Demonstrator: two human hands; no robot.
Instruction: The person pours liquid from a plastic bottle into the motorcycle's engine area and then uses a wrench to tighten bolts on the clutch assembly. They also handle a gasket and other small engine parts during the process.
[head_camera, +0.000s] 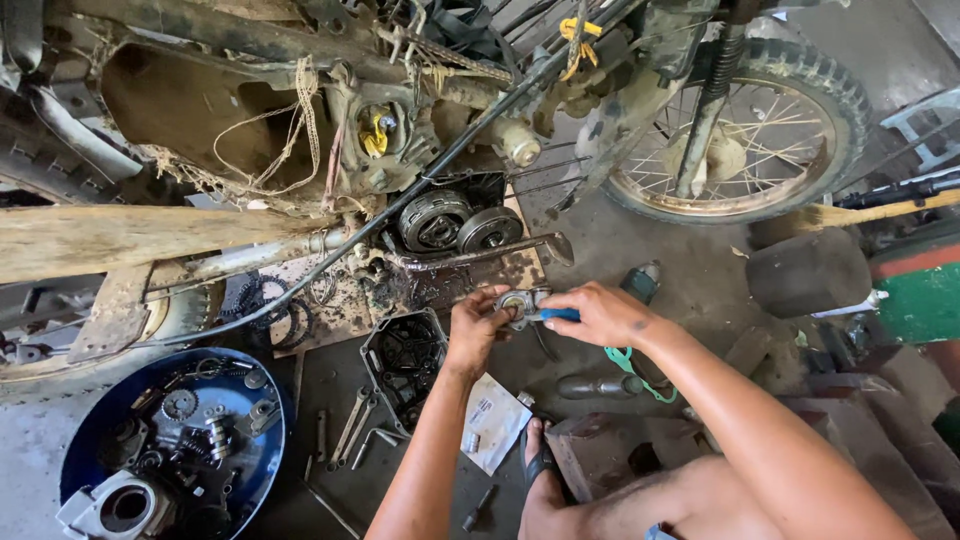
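Observation:
My left hand (474, 326) grips a small round metal engine part (517, 303) in front of me. My right hand (598, 315) holds a blue-handled tool (553, 314) with its tip against that part. Both hands hover low over the greasy floor, just below the motorcycle's open engine, where the clutch (433, 219) and a second round gear (489, 229) are exposed. A black engine cover (402, 360) lies directly under my left wrist.
A blue round tray (175, 440) of several engine parts sits at the lower left. Wrenches (352, 428) lie on the floor beside it. A white packet (493, 421) rests by my foot (540, 470). The front wheel (745, 125) stands at the upper right, with a dark block (808, 272) below it.

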